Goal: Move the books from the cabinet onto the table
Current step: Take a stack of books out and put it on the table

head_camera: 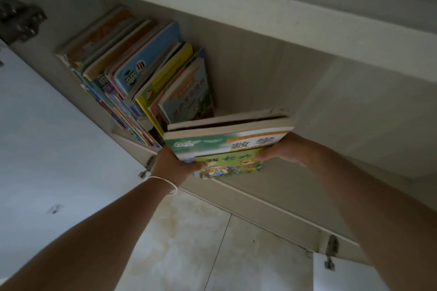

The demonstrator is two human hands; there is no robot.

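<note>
Both arms reached up into an open cabinet of pale wood, seen from below at a steep slant. The left hand gripped the left end of a small stack of books, fingers curled under its lower corner, and a thin silver bangle circled that wrist. The right hand clasped the stack's right end, thumb on the underside and the remaining fingers hidden behind the covers. The stack lay roughly flat between the two hands at the front of the shelf, and whether it rested on the shelf board or hung clear of it could not be told. Its lowest volume had a bright green cover with cartoon animals; above it sat a green and white one bearing large printed characters, and at least one more lay on top (only pale page edges showed). Further back and to the left, a row of books stood leaning against one another inside the cabinet, among them a light blue cover, a yellow one and a pale one with orange lettering at the right end of the row. A metal hinge was fixed to the cabinet's lower front edge at the right, with a white door panel beneath it.
</note>
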